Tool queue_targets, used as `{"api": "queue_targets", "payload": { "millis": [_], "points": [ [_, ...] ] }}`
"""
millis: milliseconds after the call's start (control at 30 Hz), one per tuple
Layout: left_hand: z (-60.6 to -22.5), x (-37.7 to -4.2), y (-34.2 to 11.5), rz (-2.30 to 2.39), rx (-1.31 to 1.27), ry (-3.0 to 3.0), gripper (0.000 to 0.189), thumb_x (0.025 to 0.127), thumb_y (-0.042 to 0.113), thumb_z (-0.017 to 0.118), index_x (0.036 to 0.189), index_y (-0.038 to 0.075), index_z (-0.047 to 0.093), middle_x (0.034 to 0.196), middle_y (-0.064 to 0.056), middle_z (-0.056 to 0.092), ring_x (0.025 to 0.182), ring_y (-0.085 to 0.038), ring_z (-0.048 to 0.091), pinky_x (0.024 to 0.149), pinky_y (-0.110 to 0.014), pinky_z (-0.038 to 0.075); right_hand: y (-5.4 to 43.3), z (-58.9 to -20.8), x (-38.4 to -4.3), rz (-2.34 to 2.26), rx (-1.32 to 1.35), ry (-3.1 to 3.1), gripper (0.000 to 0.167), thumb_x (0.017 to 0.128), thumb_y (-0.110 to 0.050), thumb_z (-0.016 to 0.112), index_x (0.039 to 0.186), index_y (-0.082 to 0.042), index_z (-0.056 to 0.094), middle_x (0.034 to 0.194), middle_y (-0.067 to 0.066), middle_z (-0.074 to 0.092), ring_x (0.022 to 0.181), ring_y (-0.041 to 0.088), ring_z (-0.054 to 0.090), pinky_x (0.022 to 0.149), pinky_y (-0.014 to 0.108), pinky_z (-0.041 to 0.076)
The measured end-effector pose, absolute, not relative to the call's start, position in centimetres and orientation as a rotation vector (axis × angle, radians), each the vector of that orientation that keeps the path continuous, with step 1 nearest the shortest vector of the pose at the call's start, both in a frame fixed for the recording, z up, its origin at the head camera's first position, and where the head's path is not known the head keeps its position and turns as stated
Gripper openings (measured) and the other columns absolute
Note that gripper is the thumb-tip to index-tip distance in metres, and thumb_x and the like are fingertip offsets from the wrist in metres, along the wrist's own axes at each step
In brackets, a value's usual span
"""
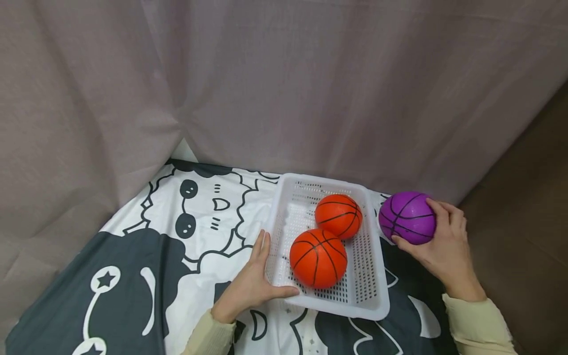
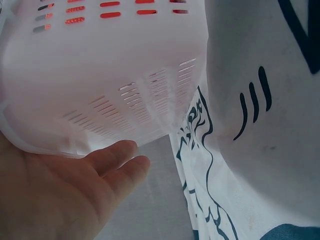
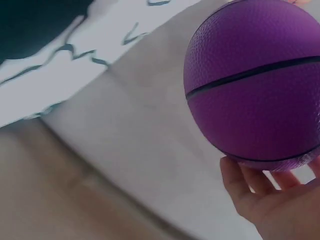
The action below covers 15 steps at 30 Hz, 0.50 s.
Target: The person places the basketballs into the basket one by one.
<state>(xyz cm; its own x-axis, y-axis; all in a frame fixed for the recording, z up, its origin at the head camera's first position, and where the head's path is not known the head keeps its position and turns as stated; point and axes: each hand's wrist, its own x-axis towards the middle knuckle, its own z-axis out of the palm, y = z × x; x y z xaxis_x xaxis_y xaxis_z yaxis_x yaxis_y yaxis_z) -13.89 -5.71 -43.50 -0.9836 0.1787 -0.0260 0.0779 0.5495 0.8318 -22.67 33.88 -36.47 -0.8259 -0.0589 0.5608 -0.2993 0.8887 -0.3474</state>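
Note:
A white perforated plastic basket [image 1: 368, 296] stands on the patterned cloth in the head view, with two orange mini basketballs, the nearer one [image 1: 318, 259] and the farther one [image 1: 338, 216], inside it. My left hand [image 1: 250, 286] rests against the basket's near left corner, thumb stretched along the near rim. Its straight fingers [image 2: 117, 172] lie along the outside wall in the left wrist view. Right of the basket, my right hand [image 1: 448, 246] grips a purple mini basketball [image 1: 407, 218] from the right side, thumb and fingers spread around it. That ball [image 3: 255, 85] fills much of the right wrist view.
Black-and-white cartoon cloth [image 1: 199, 212] covers the surface, spreading out left of the basket. A grey-brown curtain [image 1: 310, 88] hangs close behind the basket. Brown material [image 1: 519, 246] lies beyond the right hand.

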Motion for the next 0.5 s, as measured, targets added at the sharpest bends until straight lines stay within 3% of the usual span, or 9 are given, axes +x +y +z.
{"api": "queue_targets", "payload": {
  "millis": [100, 167, 233, 333, 433, 500],
  "points": [
    [-43.5, -13.9, -5.7, 1.411, 0.23, 2.685, 0.138, 0.058, 0.064, 0.084, 0.157, 0.017, 0.001, 0.161, 0.009, -0.015, 0.127, -0.031, 0.045, 0.095, -0.042, 0.047, 32.5, -35.8, -22.3, 0.44, 0.443, -2.439, 0.111, 0.055, -0.06, 0.083, 0.143, -0.008, 0.042, 0.137, 0.029, 0.035, 0.117, 0.051, 0.035, 0.082, 0.069, 0.035],
    [-43.5, -14.0, -5.7, 1.412, 0.236, 2.689, 0.138, 0.058, 0.064, 0.084, 0.157, 0.016, 0.001, 0.161, 0.008, -0.015, 0.127, -0.03, 0.044, 0.096, -0.042, 0.046, 31.6, -35.4, -22.0, 0.328, 0.548, -2.406, 0.105, 0.065, -0.076, 0.065, 0.141, -0.007, 0.044, 0.137, 0.03, 0.035, 0.119, 0.051, 0.035, 0.08, 0.068, 0.035],
    [-43.4, -14.0, -5.7, 1.416, 0.238, 2.69, 0.138, 0.058, 0.064, 0.084, 0.157, 0.016, 0.001, 0.161, 0.007, -0.014, 0.126, -0.03, 0.045, 0.096, -0.043, 0.046, 30.8, -35.1, -21.7, 0.203, 0.635, -2.379, 0.095, 0.075, -0.076, 0.052, 0.14, -0.007, 0.045, 0.137, 0.031, 0.036, 0.121, 0.052, 0.035, 0.08, 0.07, 0.037],
    [-43.4, -14.0, -5.7, 1.407, 0.23, 2.69, 0.139, 0.057, 0.065, 0.084, 0.157, 0.017, 0.001, 0.161, 0.008, -0.014, 0.127, -0.03, 0.044, 0.097, -0.043, 0.046, 29.6, -34.9, -21.3, 0.06, 0.738, -2.356, 0.089, 0.07, -0.059, 0.071, 0.139, -0.008, 0.047, 0.138, 0.031, 0.037, 0.124, 0.052, 0.035, 0.082, 0.072, 0.038],
    [-43.5, -13.9, -5.7, 1.399, 0.222, 2.691, 0.139, 0.056, 0.066, 0.084, 0.157, 0.017, 0.001, 0.161, 0.008, -0.015, 0.129, -0.03, 0.043, 0.097, -0.044, 0.045, 28.7, -34.9, -21.0, -0.034, 0.809, -2.349, 0.1, 0.052, -0.036, 0.088, 0.14, -0.009, 0.048, 0.138, 0.03, 0.039, 0.125, 0.052, 0.035, 0.085, 0.071, 0.038],
    [-43.5, -13.9, -5.7, 1.403, 0.22, 2.687, 0.139, 0.057, 0.065, 0.084, 0.157, 0.017, 0.001, 0.161, 0.009, -0.015, 0.131, -0.031, 0.041, 0.098, -0.045, 0.044, 28.2, -34.9, -20.8, -0.068, 0.83, -2.35, 0.105, 0.048, -0.034, 0.092, 0.14, -0.011, 0.048, 0.139, 0.028, 0.04, 0.127, 0.051, 0.034, 0.086, 0.07, 0.038]
  ]
}}
